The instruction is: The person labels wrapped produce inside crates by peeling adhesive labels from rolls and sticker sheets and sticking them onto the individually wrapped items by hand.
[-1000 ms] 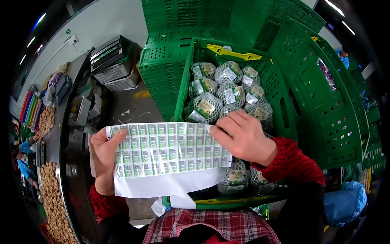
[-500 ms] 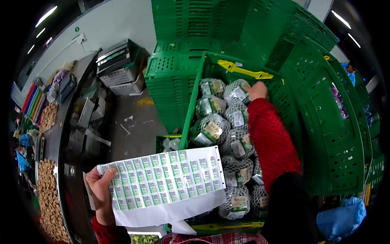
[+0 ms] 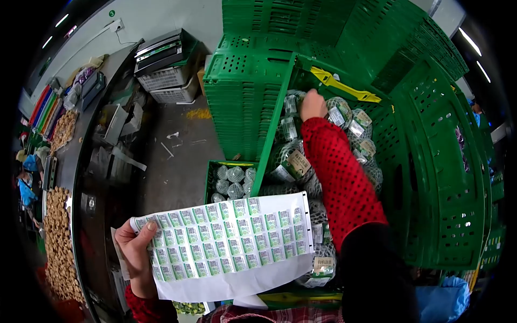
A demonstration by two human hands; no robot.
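Observation:
My left hand grips the left edge of a sheet of label stickers, thumb on top. Rows of small green-and-white labels with square codes cover the sheet. My right hand is over the far left part of a green crate, fingers curled down at the netted bags there. What its fingertips hold, if anything, is hidden. Netted bags with labels fill the crate in rows. My right sleeve hides several of them, and the sheet covers some near ones.
Stacked green crates stand behind and left, with more crate walls at right. A small crate of netted bags sits low at left. Farther left is a counter with a brown heap; a blue plastic bag lies lower right.
My right hand has moved left from a bag in the right-hand row to the left-hand row. My left hand keeps the sheet nearly where it was. The view has shifted slightly.

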